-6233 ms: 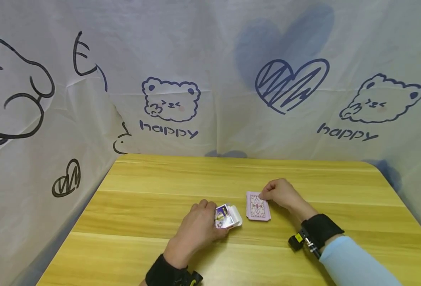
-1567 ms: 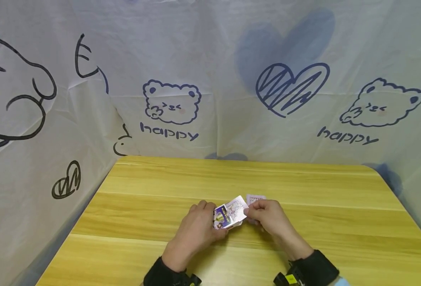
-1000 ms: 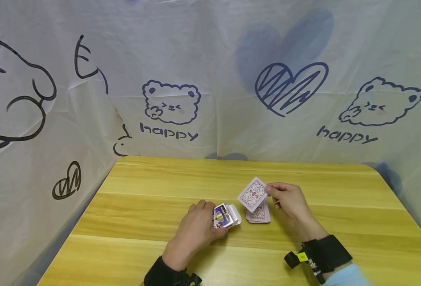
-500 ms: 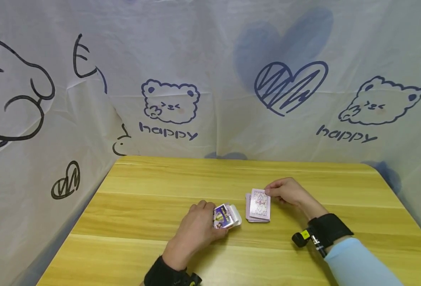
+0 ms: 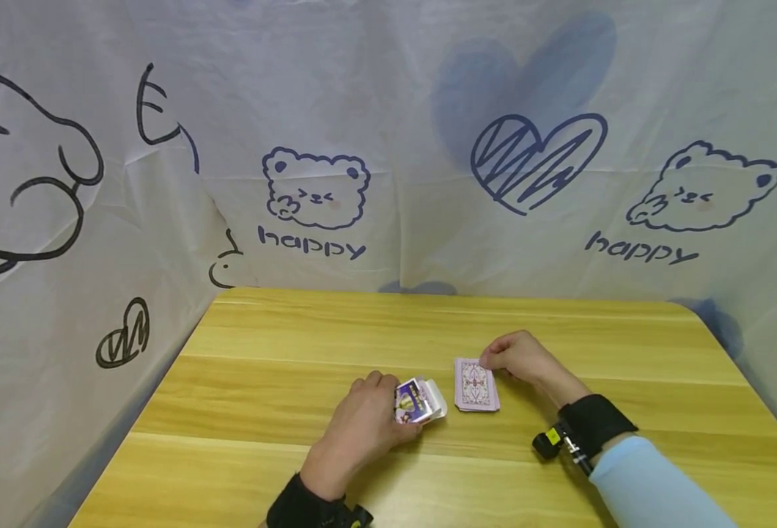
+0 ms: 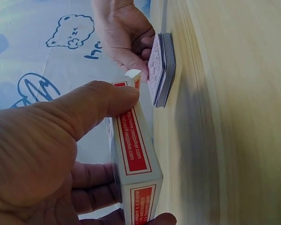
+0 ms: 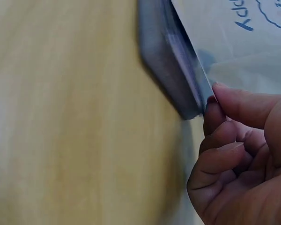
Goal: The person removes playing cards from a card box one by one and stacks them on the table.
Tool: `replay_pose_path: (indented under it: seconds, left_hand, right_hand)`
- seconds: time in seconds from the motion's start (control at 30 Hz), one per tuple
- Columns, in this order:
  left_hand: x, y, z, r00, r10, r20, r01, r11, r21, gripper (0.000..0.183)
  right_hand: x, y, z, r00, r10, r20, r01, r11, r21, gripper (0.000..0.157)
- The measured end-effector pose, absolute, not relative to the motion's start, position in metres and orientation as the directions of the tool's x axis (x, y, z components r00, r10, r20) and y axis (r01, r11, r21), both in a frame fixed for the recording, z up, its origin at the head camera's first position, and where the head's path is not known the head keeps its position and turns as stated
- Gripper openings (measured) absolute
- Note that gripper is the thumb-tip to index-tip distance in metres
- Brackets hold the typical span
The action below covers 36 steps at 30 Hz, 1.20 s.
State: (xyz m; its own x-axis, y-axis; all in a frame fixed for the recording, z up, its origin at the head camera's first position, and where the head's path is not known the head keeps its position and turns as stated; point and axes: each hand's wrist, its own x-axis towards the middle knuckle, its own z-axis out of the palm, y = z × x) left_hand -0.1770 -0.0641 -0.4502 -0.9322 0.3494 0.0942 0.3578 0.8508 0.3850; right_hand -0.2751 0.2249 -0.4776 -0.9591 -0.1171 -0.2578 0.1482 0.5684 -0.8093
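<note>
My left hand [image 5: 362, 414] grips a playing card box [image 5: 412, 401], thumb along one narrow side and fingers round the other, as the left wrist view shows. The box [image 6: 133, 140] is white with red printed panels there, and its flap end stands open toward the right. Just right of it, a stack of playing cards [image 5: 476, 385] lies face down on the table, with a pink patterned back on top. My right hand [image 5: 517, 356] pinches the far right corner of the top card [image 7: 194, 44] between thumb and forefinger, its other fingers curled below.
The wood-grain table [image 5: 263, 330] ends at a white cloth backdrop [image 5: 415, 132] with drawn bears and hearts. Another cloth wall [image 5: 157, 213] stands along the left side. Black straps with small cameras sit on both wrists.
My right hand takes a card from the box, swings it up and right, and lowers it onto the stack, squared with the others. The left hand stays with the box.
</note>
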Motion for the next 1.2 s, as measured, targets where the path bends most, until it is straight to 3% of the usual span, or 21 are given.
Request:
replay_pose_path:
  seconds: [0.7,1.2]
  left_hand:
    - [-0.177,-0.064,-0.451,-0.933,0.348,0.098,0.357,0.852,0.383,0.072]
    - [-0.178,-0.065,-0.452,-0.933,0.343,0.106,0.357,0.851,0.385,0.072]
  right_hand:
    - [-0.273,0.219,-0.482,-0.981,-0.128,-0.147,0.013,0.71,-0.704,0.014]
    - [-0.271,0.213,-0.468,-0.987,-0.104,-0.122,0.007,0.733,-0.68,0.014]
